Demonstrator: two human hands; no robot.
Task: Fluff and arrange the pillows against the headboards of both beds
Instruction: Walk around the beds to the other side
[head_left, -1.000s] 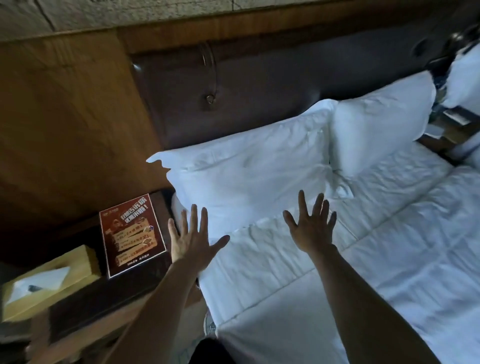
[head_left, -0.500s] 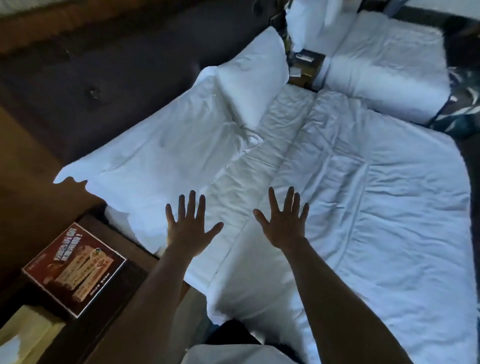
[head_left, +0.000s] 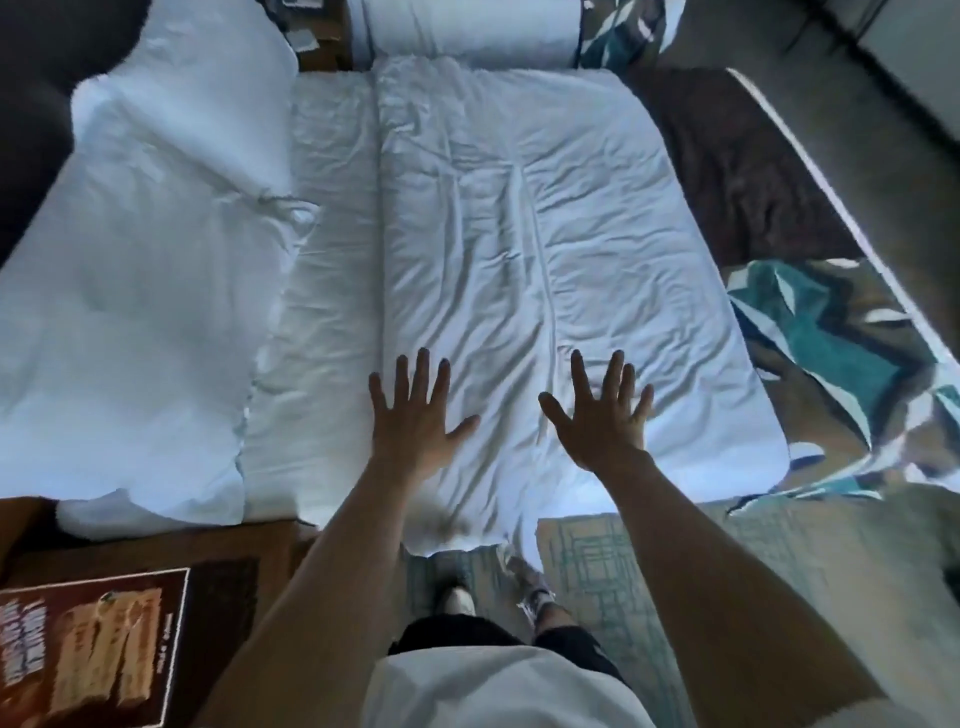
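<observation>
Head view, looking almost straight down. The task stuff is the two white pillows on the near bed: the big near pillow (head_left: 130, 322) fills the left side of the frame, and the far pillow (head_left: 208, 88) sits beyond it, the two overlapping where their corners meet. Both run along the dark headboard (head_left: 31, 104) at the left edge and look like they're leaning on it, though I can't tell for sure whether they touch it.

My guess on handling: these are light, squishy and floppy, with a loose cotton case that's wrinkly rather than slick. Grab one in the middle and it'll just fold. Better to take the two short ends or opposite corners, shake it or punch the sides in to plump it, then stand it against the headboard. Nothing fragile here, and the worst case is a saggy lean.

Neither hand is on a pillow. The left hand (head_left: 415, 415) and right hand (head_left: 602, 421) are both flat with fingers spread wide, gripping nothing, over the rumpled white duvet (head_left: 519, 218), well to the right of the pillows. I can't tell if the palms are pressing on it or just hovering.

Further out: a nightstand with a brown printed card (head_left: 88, 644) at lower left, a teal patterned runner (head_left: 831, 338) across the foot of the bed, and the second bed (head_left: 467, 26) along the top edge, its pillows out of shot.
</observation>
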